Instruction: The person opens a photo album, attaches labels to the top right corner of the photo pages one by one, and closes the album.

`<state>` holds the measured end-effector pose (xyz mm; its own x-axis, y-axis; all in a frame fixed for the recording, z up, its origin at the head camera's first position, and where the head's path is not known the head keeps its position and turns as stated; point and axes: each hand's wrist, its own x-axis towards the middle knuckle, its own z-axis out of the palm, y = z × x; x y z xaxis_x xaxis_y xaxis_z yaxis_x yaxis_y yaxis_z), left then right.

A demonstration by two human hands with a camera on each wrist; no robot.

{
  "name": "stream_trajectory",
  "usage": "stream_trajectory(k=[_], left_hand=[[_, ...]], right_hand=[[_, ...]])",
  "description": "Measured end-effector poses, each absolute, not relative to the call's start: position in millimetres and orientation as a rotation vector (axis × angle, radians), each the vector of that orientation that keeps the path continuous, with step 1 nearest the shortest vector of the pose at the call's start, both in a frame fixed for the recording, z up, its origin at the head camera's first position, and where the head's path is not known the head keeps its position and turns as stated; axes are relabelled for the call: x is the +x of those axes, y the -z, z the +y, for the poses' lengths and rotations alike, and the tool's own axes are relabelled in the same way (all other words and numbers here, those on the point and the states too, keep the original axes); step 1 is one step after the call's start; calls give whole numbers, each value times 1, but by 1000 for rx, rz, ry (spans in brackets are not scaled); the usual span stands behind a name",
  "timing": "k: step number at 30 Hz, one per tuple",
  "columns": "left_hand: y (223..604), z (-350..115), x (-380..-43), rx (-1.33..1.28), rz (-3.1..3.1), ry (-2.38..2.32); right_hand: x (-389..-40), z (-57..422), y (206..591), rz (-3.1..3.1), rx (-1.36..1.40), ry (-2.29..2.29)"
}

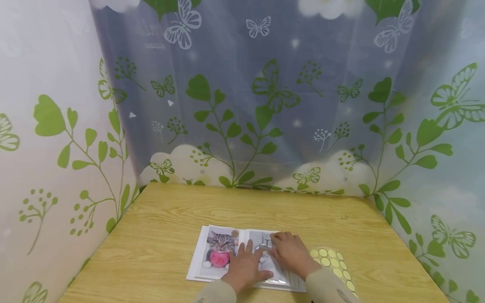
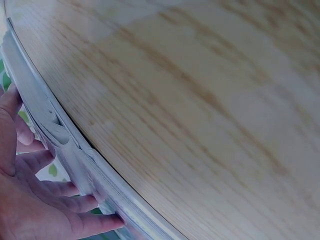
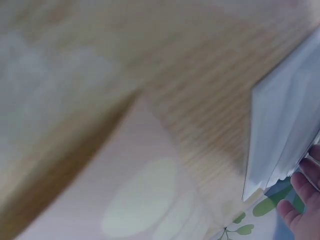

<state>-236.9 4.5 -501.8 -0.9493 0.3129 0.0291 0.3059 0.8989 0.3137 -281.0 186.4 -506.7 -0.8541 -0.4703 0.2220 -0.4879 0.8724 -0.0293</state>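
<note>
A picture book (image 1: 192, 265) lies open near the table's front edge. Its left page shows a cat (image 1: 219, 242) with a pink ball, and a small round brownish sticker (image 1: 235, 232) sits at that page's upper right. My left hand (image 1: 244, 267) rests across the middle of the book, fingers spread; the left wrist view shows its fingertips on the pages. Over the grey right page (image 1: 261, 237), my right hand (image 1: 293, 252) touches the upper part with bent fingers. What lies beneath those fingertips is hidden. In the right wrist view the fingers (image 3: 302, 186) lie loosely along the book.
A sheet of round yellow stickers (image 1: 333, 263) lies right of the book, partly under my right forearm. One edge of it lifts off the table in the right wrist view. Behind the wooden table (image 1: 246, 206) hangs a curtain (image 1: 235, 105) with leaves and butterflies, continuing on both sides.
</note>
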Motion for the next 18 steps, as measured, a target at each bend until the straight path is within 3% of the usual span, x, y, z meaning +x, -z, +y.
stream_trajectory(k=[18], left_hand=[[500, 3, -237, 498, 3032, -509]], right_hand=[[-268, 193, 511, -2950, 758, -262]])
